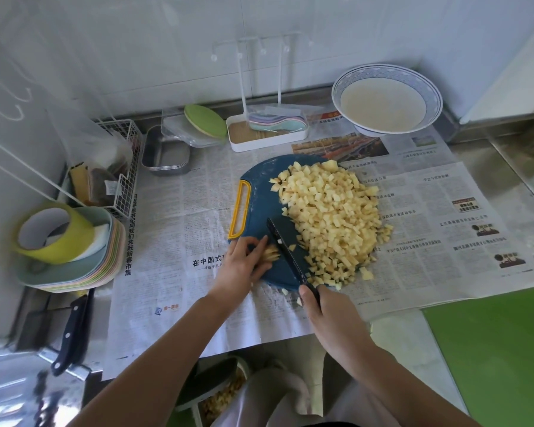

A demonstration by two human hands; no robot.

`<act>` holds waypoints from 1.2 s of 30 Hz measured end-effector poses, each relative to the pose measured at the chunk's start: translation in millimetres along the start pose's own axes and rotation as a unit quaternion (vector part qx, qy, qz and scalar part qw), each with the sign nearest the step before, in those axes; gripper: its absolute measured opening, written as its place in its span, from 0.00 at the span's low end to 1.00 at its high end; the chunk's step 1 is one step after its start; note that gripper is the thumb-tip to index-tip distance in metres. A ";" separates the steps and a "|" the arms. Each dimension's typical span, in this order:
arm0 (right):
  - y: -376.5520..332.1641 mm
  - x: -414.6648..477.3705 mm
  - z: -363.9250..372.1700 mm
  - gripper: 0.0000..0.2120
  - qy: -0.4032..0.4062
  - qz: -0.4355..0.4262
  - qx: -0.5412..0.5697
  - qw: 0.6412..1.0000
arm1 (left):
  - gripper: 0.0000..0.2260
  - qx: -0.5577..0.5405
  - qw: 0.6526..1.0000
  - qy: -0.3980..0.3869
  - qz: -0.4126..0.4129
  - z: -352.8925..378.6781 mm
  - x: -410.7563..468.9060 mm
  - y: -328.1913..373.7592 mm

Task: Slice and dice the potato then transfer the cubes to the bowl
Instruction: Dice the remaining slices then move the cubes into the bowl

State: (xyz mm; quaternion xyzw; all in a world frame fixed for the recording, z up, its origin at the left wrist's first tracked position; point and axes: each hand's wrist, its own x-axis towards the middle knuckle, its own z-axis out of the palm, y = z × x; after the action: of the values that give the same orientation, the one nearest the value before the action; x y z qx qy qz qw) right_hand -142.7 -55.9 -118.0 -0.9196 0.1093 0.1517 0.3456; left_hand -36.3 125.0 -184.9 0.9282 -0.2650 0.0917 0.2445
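Potato strips (271, 256) half hidden under left grip (244, 266) (fingers (249, 244) curled, apparently pinching); right grip (329, 317) wraps knife (285, 251) handle.

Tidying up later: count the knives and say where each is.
2. One knife is in the right hand, blade over the cutting board. The second knife lies at the left, near the stacked plates. Others may be hidden.

A matt blue plastic cutting board (259, 192) is laid on printed newspaper (173, 217); behind the board, a glossy steel tray (164, 158) is seen.
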 end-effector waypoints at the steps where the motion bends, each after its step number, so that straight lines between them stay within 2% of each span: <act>1: 0.6 2.1 -0.1 0.19 0.003 -0.004 -0.010 1.000 | 0.23 -0.002 1.000 0.008 -0.018 3.0 -1.1 4.7; 6: 4.3 9.8 -0.3 0.20 0.014 -0.029 -0.053 0.998 | 0.24 -0.018 0.991 0.030 -0.131 15.3 -8.0 31.7; 8: 5.4 10.3 -0.3 0.20 0.016 -0.040 -0.076 0.996 | 0.24 -0.018 0.988 0.036 -0.150 16.9 -10.3 39.0; 13: 5.0 11.1 -0.7 0.20 0.011 -0.041 -0.079 0.996 | 0.26 -0.047 0.990 0.029 -0.127 11.6 -17.6 35.3; 18: 1.4 11.7 -1.8 0.20 0.012 -0.039 -0.059 0.997 | 0.22 -0.014 0.997 0.051 -0.060 12.5 -23.8 24.3; 27: -13.1 1.2 0.4 0.16 0.023 -0.058 -0.144 0.988 | 0.16 0.009 0.995 0.079 -0.064 20.5 -23.1 22.9; 31: -14.4 3.5 4.6 0.15 0.014 -0.050 -0.140 0.989 | 0.24 0.015 0.995 0.078 -0.055 22.0 -22.8 23.9; 36: -18.1 6.3 4.8 0.15 -0.008 -0.028 -0.138 0.990 | 0.25 0.009 0.996 0.075 -0.040 21.5 -21.3 21.9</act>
State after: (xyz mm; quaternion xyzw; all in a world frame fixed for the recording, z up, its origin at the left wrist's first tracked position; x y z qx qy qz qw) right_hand -132.3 -39.9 -112.8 -0.9601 0.0584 0.1627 0.2200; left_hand -65.1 107.5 -200.9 0.9308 -0.2075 0.1538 0.2589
